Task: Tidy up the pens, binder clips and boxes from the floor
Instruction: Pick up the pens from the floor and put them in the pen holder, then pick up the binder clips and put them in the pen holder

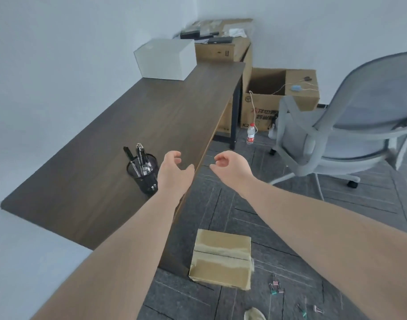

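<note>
Both hands (left point(172, 172), right point(232, 167)) hover empty, fingers loosely curled. Pens point(140, 160) stand in a cup on the bench; box point(221, 262) and clips point(276, 287) remain on the floor. Risk: scattered clips could be overlooked or trodden on.

Pen holder point(142, 175) on desk point(133, 112); taped box point(221, 262) on floor beside it.

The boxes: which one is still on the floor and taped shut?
The small cardboard box lying beside the desk's near end; the white box sits on the desk, and the large carton is open.
</note>
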Motion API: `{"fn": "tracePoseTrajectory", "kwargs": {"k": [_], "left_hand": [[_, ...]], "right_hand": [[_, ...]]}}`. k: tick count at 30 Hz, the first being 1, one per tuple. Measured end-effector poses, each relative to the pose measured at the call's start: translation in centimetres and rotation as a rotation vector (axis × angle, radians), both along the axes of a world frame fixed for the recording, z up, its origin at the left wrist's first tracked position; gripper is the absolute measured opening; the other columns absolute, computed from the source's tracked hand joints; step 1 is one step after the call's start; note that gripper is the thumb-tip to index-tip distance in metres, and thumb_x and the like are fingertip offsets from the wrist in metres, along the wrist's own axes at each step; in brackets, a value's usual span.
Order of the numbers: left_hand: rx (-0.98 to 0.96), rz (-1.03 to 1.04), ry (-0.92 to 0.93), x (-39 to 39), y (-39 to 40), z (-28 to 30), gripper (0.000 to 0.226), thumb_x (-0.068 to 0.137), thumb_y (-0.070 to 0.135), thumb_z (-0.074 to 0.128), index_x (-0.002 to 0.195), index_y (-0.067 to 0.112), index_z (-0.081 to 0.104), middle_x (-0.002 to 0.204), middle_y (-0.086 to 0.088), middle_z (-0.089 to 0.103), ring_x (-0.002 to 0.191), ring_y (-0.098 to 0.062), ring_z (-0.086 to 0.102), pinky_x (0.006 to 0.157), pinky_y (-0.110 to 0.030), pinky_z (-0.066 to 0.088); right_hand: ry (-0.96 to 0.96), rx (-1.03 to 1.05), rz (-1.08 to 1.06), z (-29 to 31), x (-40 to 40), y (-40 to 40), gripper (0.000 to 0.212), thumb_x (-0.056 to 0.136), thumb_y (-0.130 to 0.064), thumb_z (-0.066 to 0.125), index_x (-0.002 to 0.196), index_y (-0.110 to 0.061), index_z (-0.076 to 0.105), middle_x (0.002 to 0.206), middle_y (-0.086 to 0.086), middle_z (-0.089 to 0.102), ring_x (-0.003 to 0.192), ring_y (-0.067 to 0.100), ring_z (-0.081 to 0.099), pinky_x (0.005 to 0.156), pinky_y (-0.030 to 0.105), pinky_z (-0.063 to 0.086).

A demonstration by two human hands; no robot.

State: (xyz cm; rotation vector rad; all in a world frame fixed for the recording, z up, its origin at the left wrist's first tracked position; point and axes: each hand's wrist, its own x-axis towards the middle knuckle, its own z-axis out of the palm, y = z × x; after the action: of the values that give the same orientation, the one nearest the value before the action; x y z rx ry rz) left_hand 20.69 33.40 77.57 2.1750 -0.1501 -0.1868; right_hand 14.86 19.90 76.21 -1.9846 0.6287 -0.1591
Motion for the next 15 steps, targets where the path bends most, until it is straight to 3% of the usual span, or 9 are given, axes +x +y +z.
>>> {"fn": "tracePoseTrajectory", "kwargs": {"k": [3, 6, 9, 12, 15], "left_hand": [[0.052, -0.116, 0.034, -4.4, -4.1, -2.4, 0.046, 0.090, 0.021, 0.063, 0.132, 0.020, 0.044, 0.132, -0.001, 0.052, 0.104, -0.012, 0.049, 0.080, -0.025, 0.041], [0.093, -0.239, 0.077, -9.2, -8.6, -5.4, 0.046, 0.089, 0.022, 0.064, 0.131, 0.022, 0.045, 0.136, -0.002, 0.051, 0.112, -0.016, 0.051, 0.081, -0.024, 0.040], [0.111, -0.348, 0.144, -13.6, -13.3, -9.3, 0.052, 0.090, 0.022, 0.062, 0.137, 0.021, 0.040, 0.139, -0.001, 0.049, 0.100, -0.011, 0.046, 0.079, -0.027, 0.039], [0.135, -0.408, 0.192, -17.4, -17.6, -14.5, 0.057, 0.091, 0.022, 0.058, 0.142, 0.021, 0.034, 0.143, -0.001, 0.045, 0.093, -0.011, 0.044, 0.077, -0.029, 0.037], [0.199, -0.486, 0.224, -21.0, -21.3, -21.6, 0.057, 0.091, 0.023, 0.056, 0.143, 0.022, 0.034, 0.145, -0.001, 0.041, 0.099, -0.013, 0.044, 0.080, -0.030, 0.036]], "right_hand": [[0.052, 0.002, -0.061, -2.3, -5.9, -3.1, 0.035, 0.091, -0.025, 0.062, 0.125, -0.015, 0.058, 0.123, 0.000, 0.062, 0.105, 0.015, 0.058, 0.079, 0.023, 0.048], [0.146, -0.017, -0.106, -5.4, -11.9, -7.2, 0.038, 0.090, -0.029, 0.064, 0.125, -0.015, 0.057, 0.127, 0.001, 0.060, 0.114, 0.017, 0.057, 0.088, 0.027, 0.046], [0.237, -0.017, -0.163, -9.4, -18.1, -11.6, 0.041, 0.090, -0.032, 0.063, 0.128, -0.017, 0.055, 0.130, 0.001, 0.058, 0.114, 0.017, 0.057, 0.084, 0.025, 0.044], [0.322, -0.015, -0.201, -15.2, -23.7, -15.5, 0.043, 0.090, -0.032, 0.064, 0.130, -0.018, 0.054, 0.132, 0.002, 0.056, 0.116, 0.018, 0.056, 0.090, 0.029, 0.046], [0.402, -0.006, -0.231, -22.9, -28.7, -18.3, 0.044, 0.091, -0.032, 0.063, 0.131, -0.017, 0.052, 0.136, 0.003, 0.055, 0.119, 0.021, 0.054, 0.095, 0.032, 0.047]]}}
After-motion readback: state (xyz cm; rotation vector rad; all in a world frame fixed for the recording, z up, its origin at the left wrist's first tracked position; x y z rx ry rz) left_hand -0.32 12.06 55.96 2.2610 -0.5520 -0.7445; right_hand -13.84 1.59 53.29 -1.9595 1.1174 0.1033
